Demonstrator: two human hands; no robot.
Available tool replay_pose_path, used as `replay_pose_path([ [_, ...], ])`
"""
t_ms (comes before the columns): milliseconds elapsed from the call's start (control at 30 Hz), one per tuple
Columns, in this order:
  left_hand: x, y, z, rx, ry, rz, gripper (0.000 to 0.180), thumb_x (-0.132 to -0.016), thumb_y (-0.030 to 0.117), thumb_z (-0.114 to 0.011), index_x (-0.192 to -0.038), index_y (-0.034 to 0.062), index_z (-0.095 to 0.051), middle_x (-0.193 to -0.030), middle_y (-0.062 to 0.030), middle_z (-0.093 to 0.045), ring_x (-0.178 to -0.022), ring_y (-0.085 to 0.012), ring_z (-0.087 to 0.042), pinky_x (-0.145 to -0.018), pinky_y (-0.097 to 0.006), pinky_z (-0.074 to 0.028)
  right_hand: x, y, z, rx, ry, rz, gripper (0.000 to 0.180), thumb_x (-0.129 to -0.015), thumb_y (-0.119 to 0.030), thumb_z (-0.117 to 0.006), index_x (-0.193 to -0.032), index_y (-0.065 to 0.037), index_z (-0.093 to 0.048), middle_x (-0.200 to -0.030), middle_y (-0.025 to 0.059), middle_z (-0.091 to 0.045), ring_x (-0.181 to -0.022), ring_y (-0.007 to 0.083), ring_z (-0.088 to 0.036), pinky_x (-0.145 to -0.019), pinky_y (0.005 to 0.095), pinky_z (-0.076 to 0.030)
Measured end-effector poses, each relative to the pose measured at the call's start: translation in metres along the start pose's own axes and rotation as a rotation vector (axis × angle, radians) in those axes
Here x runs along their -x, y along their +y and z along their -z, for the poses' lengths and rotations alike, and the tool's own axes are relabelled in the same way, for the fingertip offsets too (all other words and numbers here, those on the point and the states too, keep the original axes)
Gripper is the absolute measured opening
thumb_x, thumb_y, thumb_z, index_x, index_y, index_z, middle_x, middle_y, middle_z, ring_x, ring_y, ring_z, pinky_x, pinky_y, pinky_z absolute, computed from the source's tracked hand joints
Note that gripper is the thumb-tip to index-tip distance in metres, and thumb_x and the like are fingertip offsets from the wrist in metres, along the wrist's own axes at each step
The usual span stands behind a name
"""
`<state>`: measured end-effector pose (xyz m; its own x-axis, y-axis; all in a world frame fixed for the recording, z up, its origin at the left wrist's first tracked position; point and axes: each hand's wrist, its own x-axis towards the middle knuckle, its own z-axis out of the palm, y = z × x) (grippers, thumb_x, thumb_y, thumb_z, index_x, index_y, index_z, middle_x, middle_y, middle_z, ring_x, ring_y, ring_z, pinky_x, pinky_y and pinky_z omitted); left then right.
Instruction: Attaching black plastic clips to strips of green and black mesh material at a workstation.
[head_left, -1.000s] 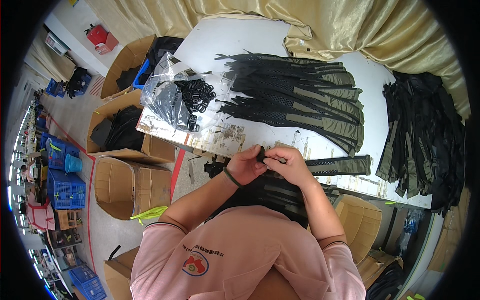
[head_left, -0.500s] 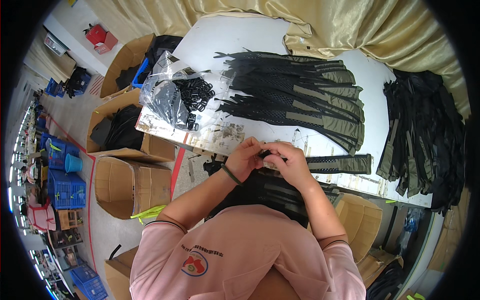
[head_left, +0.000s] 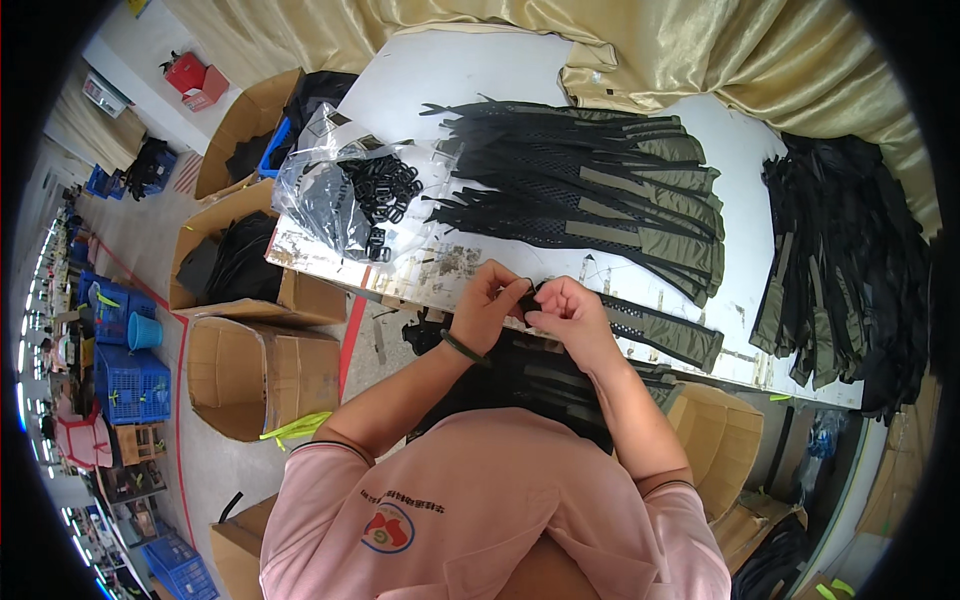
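We see both hands meeting at the near edge of the white table (head_left: 470, 80), just above the lap. The left hand (head_left: 492, 300) has its fingers curled inward and pinched on the end of a black and olive strap (head_left: 655, 330), and a dark band sits on that wrist. The right hand (head_left: 565, 308) closes on the same strap end from the other side, thumb and fingertips pressed together on a small black piece that we cannot make out clearly. The two hands touch or nearly touch each other there. The strap runs from the hands to the right along the table edge, lying flat on the tabletop. A heap of dark straps (head_left: 540, 375) lies in the lap right under the hands. Farther back on the table we see a fanned row of finished black and olive straps (head_left: 600, 190), well apart from the hands. To the left of that row lies a clear plastic bag (head_left: 330, 195) with black plastic buckles (head_left: 385, 190) spilling from it. At the right end of the table sits another dark pile of straps (head_left: 850, 260). A golden cloth (head_left: 700, 50) drapes along the far side. Open cardboard boxes (head_left: 260, 370) stand on the floor to the left, some holding dark material.
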<state>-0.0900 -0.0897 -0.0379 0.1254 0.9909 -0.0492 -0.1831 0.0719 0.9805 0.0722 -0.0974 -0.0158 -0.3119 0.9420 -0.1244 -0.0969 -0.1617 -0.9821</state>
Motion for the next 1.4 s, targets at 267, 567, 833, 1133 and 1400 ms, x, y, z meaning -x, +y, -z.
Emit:
replay_pose_path([
  [267, 0.011, 0.0, 0.006, -0.162, -0.103, -0.088, 0.01, -0.086, 0.002, -0.062, -0.094, 0.0012, -0.057, -0.081, -0.001, -0.058, -0.074, -0.0075, -0.056, -0.069, -0.021, -0.047, -0.002, 0.012, 0.002, -0.293, 0.02, -0.056, 0.023, -0.075, 0.009, -0.064, -0.083, -0.006, -0.048, -0.071, 0.0, -0.057, -0.067, 0.0059, -0.056, -0.058, 0.0175, -0.043],
  [567, 0.014, -0.011, 0.004, 0.025, -0.274, -0.229, 0.036, -0.08, -0.004, -0.066, -0.112, 0.0027, -0.051, -0.107, -0.0039, -0.052, -0.094, -0.0102, -0.052, -0.082, -0.025, -0.044, 0.003, 0.016, -0.008, -0.584, 0.208, 0.023, 0.024, -0.079, 0.006, -0.062, -0.085, -0.009, -0.044, -0.073, 0.0007, -0.054, -0.064, 0.0077, -0.053, -0.06, 0.0209, -0.044],
  [833, 0.007, -0.005, 0.01, -0.221, -0.298, -0.379, 0.034, -0.08, -0.011, -0.06, -0.109, 0.0045, -0.052, -0.106, -0.0031, -0.049, -0.096, -0.0111, -0.05, -0.082, -0.025, -0.042, 0.001, -0.004, 0.005, -0.253, 0.07, -0.098, 0.012, -0.088, -0.009, -0.058, -0.098, -0.003, -0.055, -0.077, -0.0001, -0.056, -0.065, 0.0056, -0.051, -0.059, 0.0189, -0.042],
  [1133, 0.024, -0.01, 0.015, 0.014, -0.384, -0.081, 0.02, -0.077, -0.005, -0.065, -0.093, 0.0052, -0.058, -0.094, -0.0038, -0.05, -0.08, -0.0111, -0.051, -0.069, -0.022, -0.042, -0.009, 0.005, 0.003, 0.218, -0.018, -0.027, 0.013, -0.088, -0.013, -0.059, -0.089, -0.001, -0.061, -0.07, -0.0024, -0.055, -0.061, 0.0033, -0.046, -0.054, 0.0189, -0.038],
  [1400, 0.029, -0.003, 0.027, -0.371, -0.382, -0.254, 0.026, -0.077, -0.005, -0.067, -0.099, 0.0056, -0.057, -0.092, -0.0027, -0.052, -0.082, -0.0126, -0.052, -0.071, -0.023, -0.043, -0.008, -0.017, 0.006, 0.229, -0.233, -0.255, 0.014, -0.089, -0.016, -0.057, -0.09, -0.003, -0.062, -0.067, -0.0023, -0.054, -0.058, 0.0035, -0.047, -0.049, 0.0203, -0.038],
])
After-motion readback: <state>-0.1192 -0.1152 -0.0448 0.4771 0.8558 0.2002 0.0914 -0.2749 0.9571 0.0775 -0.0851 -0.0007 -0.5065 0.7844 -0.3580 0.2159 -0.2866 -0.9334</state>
